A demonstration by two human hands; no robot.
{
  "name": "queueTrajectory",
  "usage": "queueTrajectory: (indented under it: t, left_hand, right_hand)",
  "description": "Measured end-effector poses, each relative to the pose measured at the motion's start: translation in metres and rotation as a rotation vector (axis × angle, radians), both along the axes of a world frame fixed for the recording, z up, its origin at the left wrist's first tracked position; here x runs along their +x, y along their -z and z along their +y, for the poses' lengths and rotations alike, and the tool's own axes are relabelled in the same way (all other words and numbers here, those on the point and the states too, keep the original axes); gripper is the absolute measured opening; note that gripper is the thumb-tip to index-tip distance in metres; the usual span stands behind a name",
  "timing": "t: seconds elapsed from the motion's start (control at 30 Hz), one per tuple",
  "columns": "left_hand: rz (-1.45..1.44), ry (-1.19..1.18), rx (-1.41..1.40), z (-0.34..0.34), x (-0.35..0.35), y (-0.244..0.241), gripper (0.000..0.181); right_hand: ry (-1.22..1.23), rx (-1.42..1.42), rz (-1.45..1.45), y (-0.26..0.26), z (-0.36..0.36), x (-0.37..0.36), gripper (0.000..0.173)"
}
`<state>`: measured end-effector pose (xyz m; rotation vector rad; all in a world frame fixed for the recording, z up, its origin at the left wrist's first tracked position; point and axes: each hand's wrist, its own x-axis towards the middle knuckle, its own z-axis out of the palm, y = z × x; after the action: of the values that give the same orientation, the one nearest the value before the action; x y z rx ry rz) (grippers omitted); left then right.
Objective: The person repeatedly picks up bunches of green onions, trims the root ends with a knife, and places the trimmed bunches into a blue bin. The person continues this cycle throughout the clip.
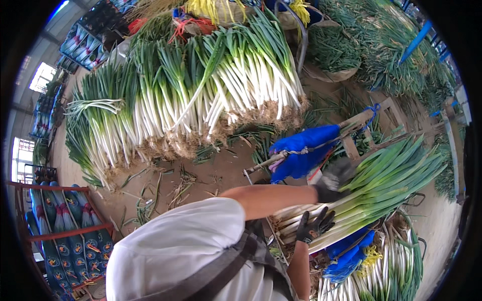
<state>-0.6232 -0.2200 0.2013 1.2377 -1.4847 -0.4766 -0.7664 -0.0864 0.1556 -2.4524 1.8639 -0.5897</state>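
A pile of long green onions (357, 203) lies before me on a low stand, white stalks to the left and green leaves to the right. My left hand (334, 180), in a dark glove, is blurred at the upper edge of the leaves; its fingers cannot be made out. On the white stalks nearer me, my right hand (315, 227), also gloved, rests with its fingers spread and nothing gripped. Blue cloth (305, 150) wraps a bar of the stand beyond the pile. More blue cloth (348, 254) hangs on the near side.
A long row of green onions (196, 94) with rooted ends lies on the floor (226, 169). More onions (395, 263) lie at lower right. A red metal rack (67, 233) holds wrapped bundles at left. Heaped leaves (395, 49) and a filled basket (331, 75) stand at upper right.
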Motion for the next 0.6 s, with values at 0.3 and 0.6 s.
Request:
queueTrajectory:
  t: [0.3,0.6]
  left_hand:
    - [-0.401,-0.592,1.039,0.234,0.387,0.059,0.072]
    - [-0.117,-1.098,1.255,0.286,0.633,0.174,0.072]
  right_hand:
    - [0.009,-0.015,0.016,-0.005,0.011,0.014,0.072]
    - [0.14,0.136,0.339,-0.002,0.005,0.029,0.071]
